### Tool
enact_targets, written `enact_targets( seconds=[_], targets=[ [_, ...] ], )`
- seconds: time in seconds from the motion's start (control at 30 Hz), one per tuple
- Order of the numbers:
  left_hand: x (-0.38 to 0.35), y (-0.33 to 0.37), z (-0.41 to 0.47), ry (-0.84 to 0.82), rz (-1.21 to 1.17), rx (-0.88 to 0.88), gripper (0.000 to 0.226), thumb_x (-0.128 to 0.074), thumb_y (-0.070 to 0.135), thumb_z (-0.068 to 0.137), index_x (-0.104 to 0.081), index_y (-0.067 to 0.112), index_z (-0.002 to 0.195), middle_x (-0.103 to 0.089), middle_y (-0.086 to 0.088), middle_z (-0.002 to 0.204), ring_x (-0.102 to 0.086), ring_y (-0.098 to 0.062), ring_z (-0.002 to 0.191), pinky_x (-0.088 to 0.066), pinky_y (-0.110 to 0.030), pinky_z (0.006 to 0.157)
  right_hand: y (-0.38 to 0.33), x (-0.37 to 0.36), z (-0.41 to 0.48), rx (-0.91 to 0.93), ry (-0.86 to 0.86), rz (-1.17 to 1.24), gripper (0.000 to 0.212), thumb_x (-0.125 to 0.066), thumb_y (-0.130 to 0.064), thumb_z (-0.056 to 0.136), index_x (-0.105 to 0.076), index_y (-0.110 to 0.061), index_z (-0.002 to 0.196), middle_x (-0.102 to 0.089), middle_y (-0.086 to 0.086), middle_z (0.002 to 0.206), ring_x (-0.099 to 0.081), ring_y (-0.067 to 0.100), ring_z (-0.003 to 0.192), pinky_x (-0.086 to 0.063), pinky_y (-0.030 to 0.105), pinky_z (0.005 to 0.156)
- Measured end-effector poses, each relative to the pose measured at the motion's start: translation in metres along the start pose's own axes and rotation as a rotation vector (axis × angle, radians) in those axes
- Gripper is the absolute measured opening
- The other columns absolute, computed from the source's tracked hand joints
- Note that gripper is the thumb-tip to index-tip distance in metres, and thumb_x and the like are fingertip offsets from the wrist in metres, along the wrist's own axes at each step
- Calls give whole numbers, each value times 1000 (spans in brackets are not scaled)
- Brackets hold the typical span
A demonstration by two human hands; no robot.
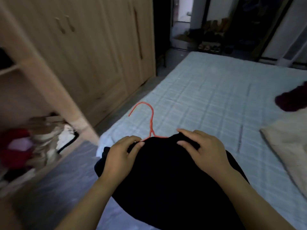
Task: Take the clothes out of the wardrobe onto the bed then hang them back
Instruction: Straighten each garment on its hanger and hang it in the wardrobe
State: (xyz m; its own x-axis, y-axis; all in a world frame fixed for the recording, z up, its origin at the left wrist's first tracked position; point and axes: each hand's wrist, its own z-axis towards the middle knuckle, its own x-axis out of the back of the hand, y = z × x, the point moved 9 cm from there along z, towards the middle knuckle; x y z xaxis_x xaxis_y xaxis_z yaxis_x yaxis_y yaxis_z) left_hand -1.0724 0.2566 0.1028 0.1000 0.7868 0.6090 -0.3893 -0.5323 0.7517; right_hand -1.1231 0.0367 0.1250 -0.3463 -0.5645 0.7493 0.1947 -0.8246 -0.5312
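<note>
A black garment lies on the near corner of the bed, with an orange wire hanger inside its neck; the hook sticks out onto the sheet. My left hand pinches the garment's collar edge at the hanger's left shoulder. My right hand lies on the collar's right side with fingers bent over the fabric. The wooden wardrobe stands to the left, its near section open with piled clothes on the bottom.
A dark maroon garment lies at the bed's right edge, and a beige pillow sits below it. A narrow strip of floor runs between wardrobe and bed. Shoes crowd the far doorway.
</note>
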Motion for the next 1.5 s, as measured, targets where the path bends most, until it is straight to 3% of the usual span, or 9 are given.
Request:
enact_targets(
  seconds=[0.13, 0.23, 0.43, 0.67, 0.93, 1.07, 1.2, 1.37, 1.5],
  targets=[
    [116, -45, -39, 212, 114, 64, 23, -50, 45, 87, -65, 27, 87, -63, 13, 86, -58, -7, 85, -45, -30, 77, -105, -56, 24, 168, 6, 105, 38, -47, -54, 85, -63, -38, 116, -55, -15, 68, -44, -6, 54, -37, 17, 51],
    [187, -76, -56, 344, 209, 113, 18, -55, 40, 85, -68, 28, 86, -66, 12, 85, -58, -5, 84, -44, -25, 77, -164, -97, 47, 261, -18, 158, 38, -50, -54, 83, -66, -36, 113, -67, -10, 75, -50, -2, 53, -42, 20, 54],
    [309, -116, -27, 495, 404, 74, 27, -57, 44, 82, -72, 23, 87, -71, 7, 88, -62, -10, 86, -44, -25, 82, -253, -176, 116, 366, -5, 337, 38, -54, -47, 84, -68, -25, 113, -72, -5, 93, -61, 3, 67, -46, 19, 59],
    [470, -175, 68, 597, 523, 55, 13, -67, 31, 84, -72, 21, 91, -67, 13, 89, -59, -6, 88, -41, -24, 80, -370, -263, 267, 552, 32, 476, 34, -62, -22, 84, -65, -8, 115, -65, -6, 103, -59, 4, 97, -39, 4, 87],
    [637, -236, 166, 728, 400, 53, 9, -67, 32, 83, -71, 30, 90, -65, 18, 85, -59, -4, 90, -46, -28, 82, -499, -313, 438, 727, 55, 573, 36, -65, -29, 84, -63, -22, 119, -62, -19, 108, -56, -7, 101, -37, 1, 84],
    [704, -255, 202, 843, 319, 5, 6, -67, 33, 83, -71, 33, 86, -68, 12, 87, -61, -5, 87, -49, -31, 81, -541, -325, 500, 708, 221, 433, 43, -55, -44, 90, -48, -38, 132, -62, -11, 88, -59, 13, 76, -48, 23, 61],
    [768, -266, 253, 872, 334, -65, 5, -64, 33, 86, -69, 33, 84, -69, 16, 86, -62, -5, 81, -49, -31, 77, -599, -321, 552, 825, 407, 349, 42, -52, -38, 86, -57, -29, 127, -62, -1, 79, -56, 18, 60, -42, 27, 58],
    [851, -274, 325, 832, 334, -205, 11, -61, 44, 85, -66, 35, 82, -69, -5, 79, -62, -33, 73, -48, -44, 70, -673, -309, 623, 886, 514, 225, 31, -67, -26, 83, -67, -18, 114, -71, 1, 88, -65, 18, 70, -52, 26, 63],
    [907, -276, 377, 757, 313, -318, 11, -63, 43, 84, -70, 34, 83, -70, 8, 82, -65, -20, 77, -50, -42, 77, -708, -309, 679, 778, 537, 261, 23, -71, -20, 80, -71, -20, 103, -68, -13, 84, -63, 5, 74, -43, 8, 65]
  ],
)
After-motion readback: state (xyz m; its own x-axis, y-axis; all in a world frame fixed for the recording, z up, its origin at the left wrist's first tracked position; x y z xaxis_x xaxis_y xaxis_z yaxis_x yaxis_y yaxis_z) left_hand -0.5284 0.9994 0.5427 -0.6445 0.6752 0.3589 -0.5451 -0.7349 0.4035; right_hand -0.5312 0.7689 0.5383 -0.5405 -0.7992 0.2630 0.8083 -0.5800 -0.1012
